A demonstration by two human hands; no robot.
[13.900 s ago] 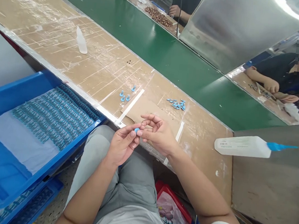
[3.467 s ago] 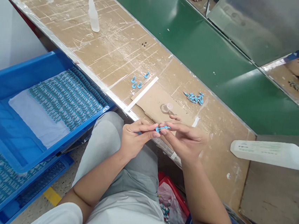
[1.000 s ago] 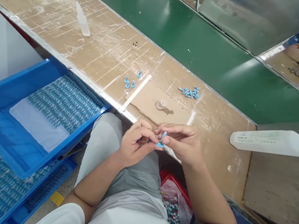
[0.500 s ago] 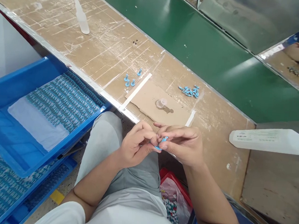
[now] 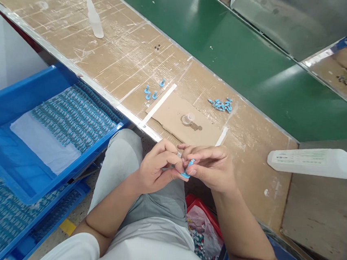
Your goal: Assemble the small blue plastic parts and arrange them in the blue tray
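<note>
Both hands, left hand (image 5: pixel 152 171) and right hand (image 5: pixel 214 168), meet at the near edge of the cardboard-covered table (image 5: pixel 131 56), fingertips pinching one small blue plastic peg (image 5: pixel 187 169) between them. A blue plastic tray (image 5: pixel 7 97) sits left of them, a white squeeze bottle (image 5: pixel 311 160) lies to the right, and a small clear plastic cap (image 5: pixel 188 119) stands just beyond the hands.

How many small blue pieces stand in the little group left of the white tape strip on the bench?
4. Three blue pieces cluster together; the fourth stands behind them, nearest the tape strip. None seems hidden there.
</note>
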